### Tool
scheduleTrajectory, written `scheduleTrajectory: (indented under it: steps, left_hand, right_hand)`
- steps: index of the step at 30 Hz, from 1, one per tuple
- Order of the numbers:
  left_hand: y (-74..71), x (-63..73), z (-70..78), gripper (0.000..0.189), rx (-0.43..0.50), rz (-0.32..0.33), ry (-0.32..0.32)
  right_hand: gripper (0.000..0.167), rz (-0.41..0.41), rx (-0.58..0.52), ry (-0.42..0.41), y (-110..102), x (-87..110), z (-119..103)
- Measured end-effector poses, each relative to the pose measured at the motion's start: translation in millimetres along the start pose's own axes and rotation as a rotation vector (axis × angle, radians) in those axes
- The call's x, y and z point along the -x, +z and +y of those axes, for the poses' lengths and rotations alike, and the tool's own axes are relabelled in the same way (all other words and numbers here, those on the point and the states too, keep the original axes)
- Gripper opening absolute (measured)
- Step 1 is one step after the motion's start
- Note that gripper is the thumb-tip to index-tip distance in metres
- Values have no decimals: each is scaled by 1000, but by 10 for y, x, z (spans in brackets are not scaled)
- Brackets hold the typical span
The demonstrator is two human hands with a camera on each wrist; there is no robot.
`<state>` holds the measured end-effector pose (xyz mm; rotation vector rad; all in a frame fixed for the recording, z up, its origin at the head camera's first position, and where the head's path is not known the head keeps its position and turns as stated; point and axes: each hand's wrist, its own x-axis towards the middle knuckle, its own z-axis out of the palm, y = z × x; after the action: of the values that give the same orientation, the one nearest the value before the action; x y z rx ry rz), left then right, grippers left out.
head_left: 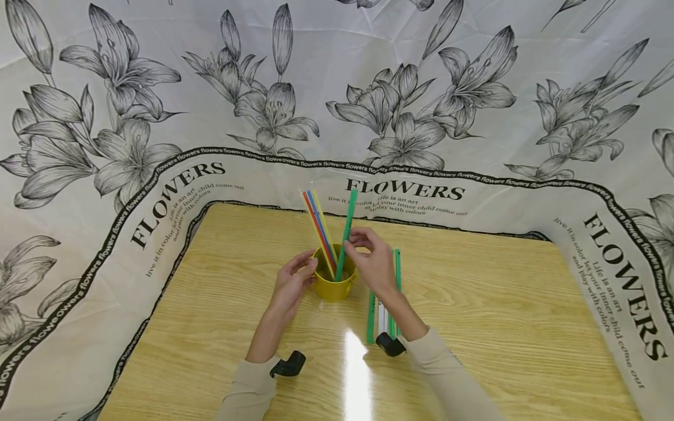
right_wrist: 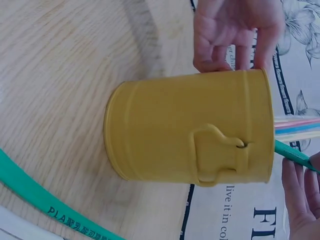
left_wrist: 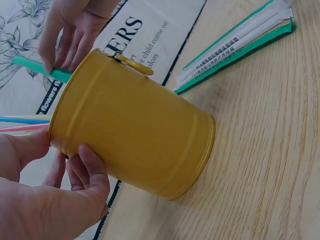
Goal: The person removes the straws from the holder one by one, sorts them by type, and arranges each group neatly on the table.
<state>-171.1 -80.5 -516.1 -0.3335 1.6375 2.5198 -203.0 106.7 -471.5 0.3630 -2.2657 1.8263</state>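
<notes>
A small yellow metal bucket (head_left: pixel 333 291) stands upright on the table. Its far-left side is gripped near the rim by my left hand (head_left: pixel 292 285), with the thumb by the rim and fingers along the wall. My right hand (head_left: pixel 376 266) pinches a green-wrapped straw (head_left: pixel 350 216) that slants down into the bucket. Red, blue and yellow straws (head_left: pixel 318 217), apparently in clear wrap, lean out of the bucket toward the back left. The bucket's wire handle (right_wrist: pixel 212 129) hangs against its side in the right wrist view. The straws' lower ends are mostly hidden in the wrist views.
Several wrapped straws, green (head_left: pixel 371 321) and white (head_left: pixel 381 318), lie on the wooden table (head_left: pixel 484 304) to the right of the bucket, partly under my right forearm. A white flower-printed cloth (head_left: pixel 295 105) rises round the table's back and sides.
</notes>
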Motion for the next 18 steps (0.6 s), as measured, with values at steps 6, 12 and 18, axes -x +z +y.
scheduleTrajectory:
  steps: [6,12,18]
  left_hand:
    - [8,-14,-11,37,21,5,8]
    - [13,-15,-17,37,25,6,14]
    - [19,5,0,36,30,7,11]
  right_hand:
    - [27,63,-151,63,-120,-32,-17]
    - [28,80,-273,132,-232,-54,-55]
    - [28,146,-372,184,-347,-78,-86]
